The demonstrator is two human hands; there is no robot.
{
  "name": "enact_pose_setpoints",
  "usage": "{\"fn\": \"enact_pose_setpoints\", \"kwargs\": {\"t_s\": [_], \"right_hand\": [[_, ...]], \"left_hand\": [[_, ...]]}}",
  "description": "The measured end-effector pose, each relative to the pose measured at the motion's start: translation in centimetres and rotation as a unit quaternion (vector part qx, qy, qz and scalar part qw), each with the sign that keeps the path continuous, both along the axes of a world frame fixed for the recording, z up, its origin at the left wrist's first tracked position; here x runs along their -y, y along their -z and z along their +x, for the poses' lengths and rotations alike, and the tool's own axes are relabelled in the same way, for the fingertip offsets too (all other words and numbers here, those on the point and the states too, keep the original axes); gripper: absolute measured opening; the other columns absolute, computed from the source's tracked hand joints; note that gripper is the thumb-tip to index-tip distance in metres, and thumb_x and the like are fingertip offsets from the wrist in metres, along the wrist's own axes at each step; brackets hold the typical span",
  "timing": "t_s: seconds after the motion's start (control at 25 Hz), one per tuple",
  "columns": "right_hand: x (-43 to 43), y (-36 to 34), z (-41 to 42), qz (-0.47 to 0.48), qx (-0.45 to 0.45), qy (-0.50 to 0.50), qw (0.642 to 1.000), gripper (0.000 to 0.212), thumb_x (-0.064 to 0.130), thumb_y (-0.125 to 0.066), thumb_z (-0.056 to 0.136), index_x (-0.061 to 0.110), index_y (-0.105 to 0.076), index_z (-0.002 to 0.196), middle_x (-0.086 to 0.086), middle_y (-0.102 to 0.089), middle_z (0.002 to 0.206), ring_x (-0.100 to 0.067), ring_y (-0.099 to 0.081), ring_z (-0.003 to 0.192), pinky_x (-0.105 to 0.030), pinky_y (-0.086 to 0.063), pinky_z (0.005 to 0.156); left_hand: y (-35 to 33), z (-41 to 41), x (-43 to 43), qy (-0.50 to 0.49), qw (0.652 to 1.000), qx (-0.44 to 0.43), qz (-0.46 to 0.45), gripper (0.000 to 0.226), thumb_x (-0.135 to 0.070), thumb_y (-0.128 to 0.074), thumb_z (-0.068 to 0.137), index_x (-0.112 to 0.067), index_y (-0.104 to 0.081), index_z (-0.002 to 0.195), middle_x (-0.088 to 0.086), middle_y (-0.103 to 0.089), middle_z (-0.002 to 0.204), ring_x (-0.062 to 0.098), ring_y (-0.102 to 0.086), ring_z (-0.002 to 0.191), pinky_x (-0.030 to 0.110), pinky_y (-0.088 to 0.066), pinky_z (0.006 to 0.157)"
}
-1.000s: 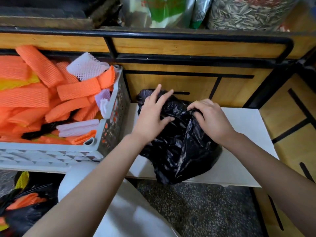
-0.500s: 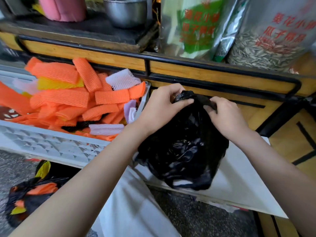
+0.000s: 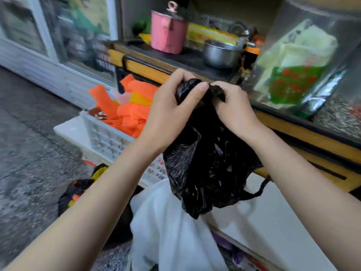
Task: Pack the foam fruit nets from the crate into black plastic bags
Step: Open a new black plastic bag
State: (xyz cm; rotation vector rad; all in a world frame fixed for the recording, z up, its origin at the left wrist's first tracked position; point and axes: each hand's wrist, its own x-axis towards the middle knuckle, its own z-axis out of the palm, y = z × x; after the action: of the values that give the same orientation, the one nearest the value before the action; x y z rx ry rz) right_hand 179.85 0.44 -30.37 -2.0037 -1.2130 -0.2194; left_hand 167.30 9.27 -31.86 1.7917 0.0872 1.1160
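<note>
Since half a second ago the black plastic bag (image 3: 211, 163) comes up off the white shelf (image 3: 273, 222) and hangs over its near edge; whether the bottom still brushes it is unclear through the blur. Wooden stand (image 3: 304, 133) runs behind, right of centre. White crate (image 3: 101, 137) sits at left, partly behind the left forearm, heaped with orange foam nets (image 3: 132, 112), a few yellow and pale ones among them. Left hand (image 3: 170, 114) grips the bag's bunched neck, fingers curled round it, thumb across the front. Right hand (image 3: 234, 110) pinches the same neck from the other side, fingers curled. Second black bag (image 3: 76, 190) lies on the floor below the crate, orange and yellow showing. Pink pot (image 3: 168, 32) and steel bowl (image 3: 220, 53) stand on the stand's top.
</note>
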Motion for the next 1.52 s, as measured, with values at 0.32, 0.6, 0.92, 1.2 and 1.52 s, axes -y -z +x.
{"fn": "enact_pose_setpoints", "kwargs": {"t_s": [0.32, 0.6, 0.92, 1.2, 1.52], "right_hand": [[-15.1, 4.3, -13.8, -0.075, -0.082, -0.249, 0.962, 0.027, 0.001, -0.05, 0.087, 0.021, -0.067, 0.08, 0.01, -0.066, 0.077, -0.001, -0.057, 0.076, -0.026, -0.044, 0.067], [-23.0, 15.5, -21.9, -0.224, -0.135, -0.326, 0.908, 0.021, 0.009, -0.05, 0.085, 0.007, -0.064, 0.1, -0.011, -0.069, 0.103, -0.022, -0.064, 0.097, -0.046, -0.049, 0.086], [-21.7, 29.6, -25.4, -0.369, -0.238, -0.375, 0.816, 0.076, 0.031, -0.073, 0.08, 0.012, -0.029, 0.139, 0.012, -0.045, 0.134, 0.003, -0.035, 0.128, -0.019, -0.028, 0.111], [-21.1, 36.2, -25.8, -0.489, -0.059, -0.296, 0.818, 0.032, 0.017, -0.059, 0.089, 0.013, -0.049, 0.12, -0.011, -0.065, 0.112, -0.032, -0.059, 0.106, -0.036, -0.045, 0.084], [-22.7, 37.4, -23.7, -0.462, -0.165, -0.256, 0.833, 0.01, 0.008, -0.054, 0.092, 0.011, -0.061, 0.098, -0.004, -0.066, 0.091, -0.023, -0.06, 0.088, -0.03, -0.043, 0.079]], "left_hand": [[4.8, -15.0, -8.8, -0.207, 0.976, -0.018, -0.069, 0.019, -0.021, -0.051, 0.094, -0.017, -0.051, 0.075, -0.013, -0.046, 0.062, -0.004, -0.04, 0.061, 0.015, -0.033, 0.061], [12.4, -25.0, -13.8, -0.327, 0.931, -0.13, -0.094, 0.019, -0.025, -0.052, 0.094, -0.012, -0.054, 0.081, -0.008, -0.05, 0.068, 0.002, -0.044, 0.065, 0.018, -0.037, 0.064], [22.3, -30.3, -17.5, -0.304, 0.884, -0.324, -0.146, 0.015, -0.025, -0.054, 0.094, -0.019, -0.055, 0.081, -0.015, -0.053, 0.068, -0.003, -0.049, 0.065, 0.009, -0.034, 0.063], [26.3, -32.1, -19.8, -0.274, 0.846, -0.399, -0.225, 0.024, -0.03, -0.054, 0.094, -0.009, -0.063, 0.088, 0.006, -0.06, 0.083, 0.017, -0.052, 0.078, 0.028, -0.036, 0.072], [31.9, -33.2, -21.9, -0.397, 0.696, -0.564, -0.199, 0.016, -0.024, -0.054, 0.094, -0.009, -0.057, 0.096, 0.019, -0.064, 0.1, 0.037, -0.057, 0.096, 0.04, -0.043, 0.08]]}}
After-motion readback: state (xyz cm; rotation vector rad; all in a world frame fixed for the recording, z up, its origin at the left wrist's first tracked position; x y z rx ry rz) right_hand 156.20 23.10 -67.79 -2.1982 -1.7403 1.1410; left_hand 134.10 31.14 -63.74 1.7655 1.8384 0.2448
